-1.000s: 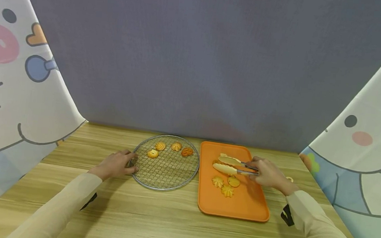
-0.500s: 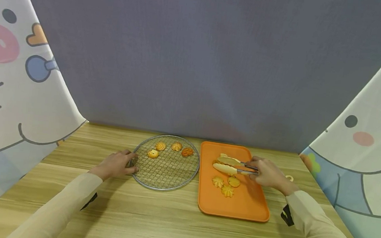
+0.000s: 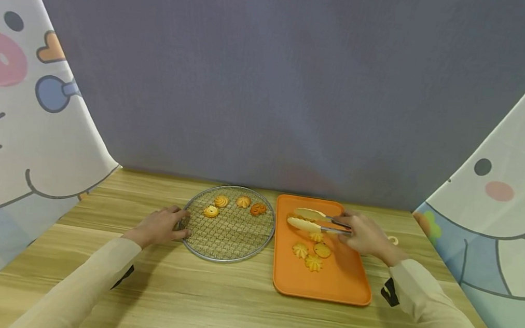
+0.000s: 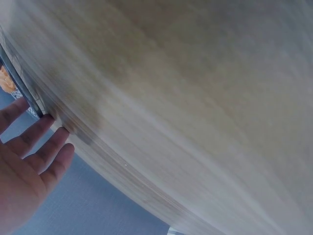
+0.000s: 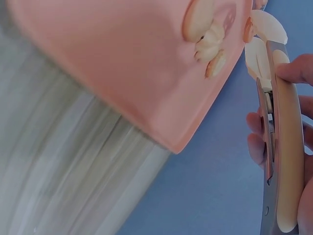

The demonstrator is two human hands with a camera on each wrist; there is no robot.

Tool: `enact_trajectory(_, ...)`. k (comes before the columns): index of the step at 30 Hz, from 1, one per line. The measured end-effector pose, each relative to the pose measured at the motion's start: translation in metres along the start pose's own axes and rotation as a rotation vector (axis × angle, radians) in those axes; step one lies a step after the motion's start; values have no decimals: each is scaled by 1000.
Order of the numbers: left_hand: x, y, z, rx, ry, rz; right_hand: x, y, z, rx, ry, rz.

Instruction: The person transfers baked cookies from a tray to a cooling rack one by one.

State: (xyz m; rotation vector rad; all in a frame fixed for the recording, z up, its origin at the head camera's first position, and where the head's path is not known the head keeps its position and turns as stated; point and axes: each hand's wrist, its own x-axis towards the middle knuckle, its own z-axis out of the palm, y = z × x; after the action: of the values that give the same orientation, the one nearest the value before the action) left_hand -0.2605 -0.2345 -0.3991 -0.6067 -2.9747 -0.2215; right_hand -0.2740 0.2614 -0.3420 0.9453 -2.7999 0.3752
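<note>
While the left hand (image 3: 159, 226) rests spread against the round wire-mesh rack's (image 3: 227, 244) rim, the right hand (image 3: 363, 234) grips cream-tipped metal tongs (image 3: 306, 219) over swirled cookies (image 3: 307, 251) on the smooth orange tray (image 3: 341, 280); no writing shows.

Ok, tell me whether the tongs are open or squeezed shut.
Open. In the head view the tongs, held by the right hand, show two cream tips apart over the orange tray, nothing visibly between them.

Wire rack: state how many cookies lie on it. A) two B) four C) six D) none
B: the head view shows four cookies along the far part of the round wire rack, whose near rim the left hand touches.
</note>
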Motion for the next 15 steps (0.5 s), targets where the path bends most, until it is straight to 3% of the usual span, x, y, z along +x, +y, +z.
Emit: enact_trajectory(15, -2, 3, -3, -9, -9, -6, 31, -34, 15, -25, 51, -86)
